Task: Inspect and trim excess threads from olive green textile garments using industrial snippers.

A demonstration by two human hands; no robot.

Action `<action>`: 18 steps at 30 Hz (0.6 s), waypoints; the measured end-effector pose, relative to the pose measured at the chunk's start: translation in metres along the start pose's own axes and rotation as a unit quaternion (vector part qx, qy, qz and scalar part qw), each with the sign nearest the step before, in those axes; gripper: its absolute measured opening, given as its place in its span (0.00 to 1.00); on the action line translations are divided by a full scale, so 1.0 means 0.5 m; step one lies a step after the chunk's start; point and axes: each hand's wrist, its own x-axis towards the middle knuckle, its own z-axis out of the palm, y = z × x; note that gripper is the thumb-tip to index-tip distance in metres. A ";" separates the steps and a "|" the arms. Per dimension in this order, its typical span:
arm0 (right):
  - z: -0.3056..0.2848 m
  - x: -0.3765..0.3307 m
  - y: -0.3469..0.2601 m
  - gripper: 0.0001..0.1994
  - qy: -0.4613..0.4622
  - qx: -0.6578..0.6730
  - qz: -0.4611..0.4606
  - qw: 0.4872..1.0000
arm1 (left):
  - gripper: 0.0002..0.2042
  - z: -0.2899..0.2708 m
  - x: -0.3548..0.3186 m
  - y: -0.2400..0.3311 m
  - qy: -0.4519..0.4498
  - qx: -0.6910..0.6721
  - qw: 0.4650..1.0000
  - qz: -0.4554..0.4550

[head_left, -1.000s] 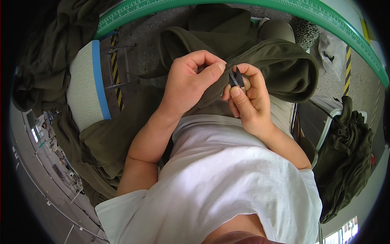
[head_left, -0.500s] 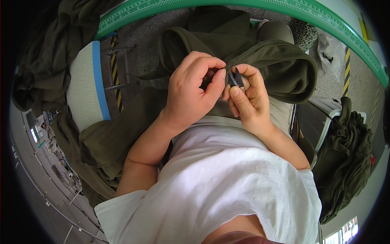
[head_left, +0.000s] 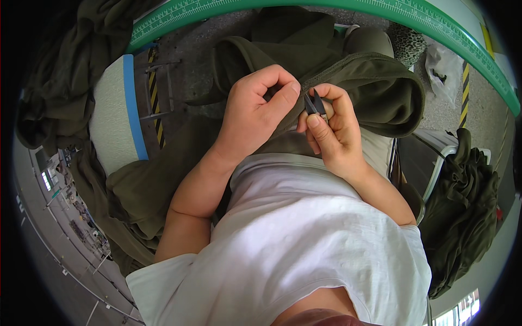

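Note:
An olive-green garment (head_left: pixel 375 92) lies across my lap, its seamed edge running up between my hands. My right hand (head_left: pixel 334 127) is closed round small black thread snips (head_left: pixel 315 106), whose two pointed blades stand apart and point up beside the seam. Just left of the blades, my left hand (head_left: pixel 253 114) pinches with thumb and forefinger pressed together. Whatever sits in that pinch, perhaps a thread or a bit of cloth, is too small to make out. The other fingers of the left hand are hidden behind it.
A green ruler-marked edge (head_left: pixel 326 6) curves across the far side. At the left stands a pale padded surface with a blue border (head_left: pixel 129 108), olive cloth (head_left: pixel 60 81) heaped over it. More olive cloth (head_left: pixel 462 212) hangs by a white metal frame (head_left: pixel 437 174) at right. A clear plastic bag (head_left: pixel 441 73) lies beyond.
My left hand has turned slightly and its fingers have closed into a tighter pinch, a little to the left. My right hand and the snips have barely moved.

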 end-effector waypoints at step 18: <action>0.000 0.003 -0.001 0.14 0.005 -0.030 0.009 1.000 | 0.05 -0.001 0.007 -0.009 -0.039 -0.133 0.987 -0.084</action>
